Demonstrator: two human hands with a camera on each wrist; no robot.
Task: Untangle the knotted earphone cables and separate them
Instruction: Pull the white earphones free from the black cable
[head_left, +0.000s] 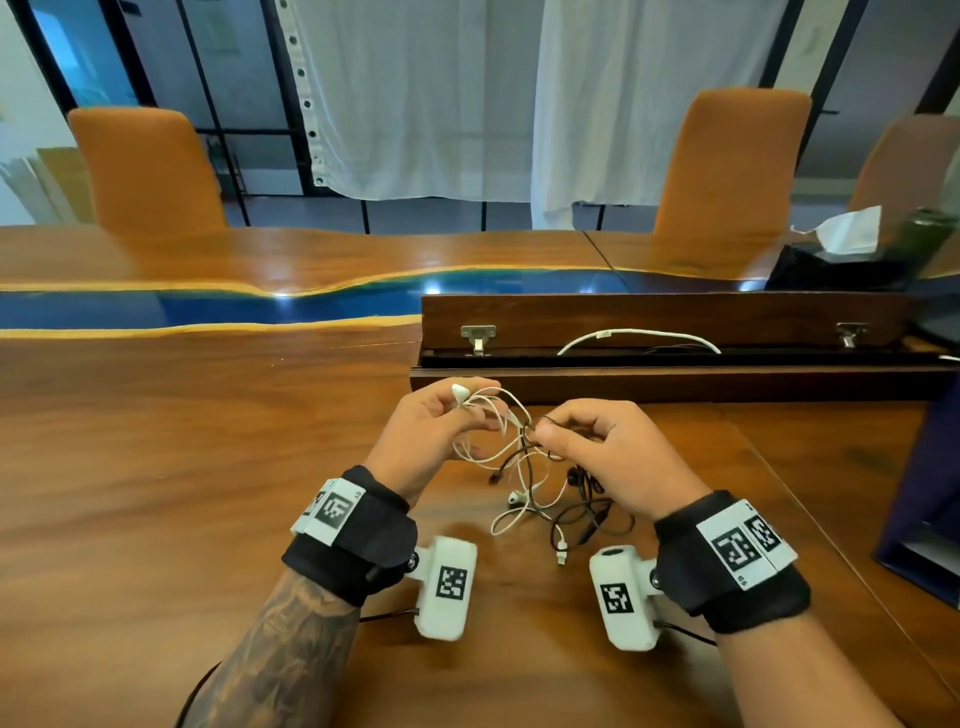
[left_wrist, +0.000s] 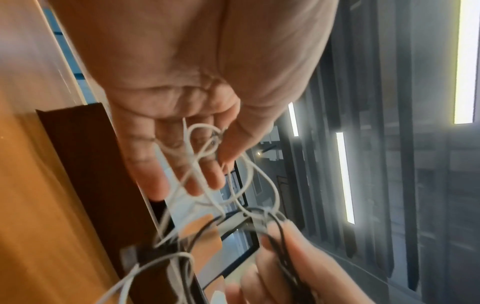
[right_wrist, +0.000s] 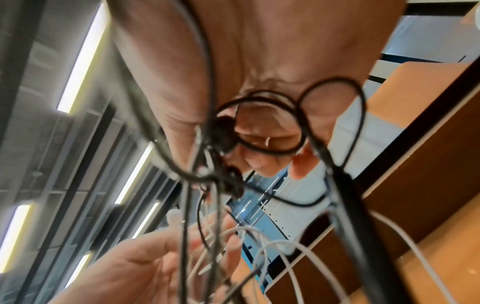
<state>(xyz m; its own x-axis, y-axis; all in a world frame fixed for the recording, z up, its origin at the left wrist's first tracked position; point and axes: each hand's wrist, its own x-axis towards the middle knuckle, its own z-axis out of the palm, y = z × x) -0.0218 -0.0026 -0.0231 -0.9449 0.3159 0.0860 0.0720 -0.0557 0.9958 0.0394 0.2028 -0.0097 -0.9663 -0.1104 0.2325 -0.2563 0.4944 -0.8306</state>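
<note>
While both hands hover above the wooden table (head_left: 208, 467), the left hand (head_left: 426, 431) pinches the white earphone cable (head_left: 498, 410) between thumb and fingertips, and the right hand (head_left: 608, 452) pinches the black earphone cable (head_left: 530, 467) (still knotted together between them), loose ends trailing on the tabletop.

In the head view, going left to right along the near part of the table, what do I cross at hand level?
Left hand gripping the white earphone cable → the knot where white and black cables cross → right hand pinching the black earphone cable.
</note>
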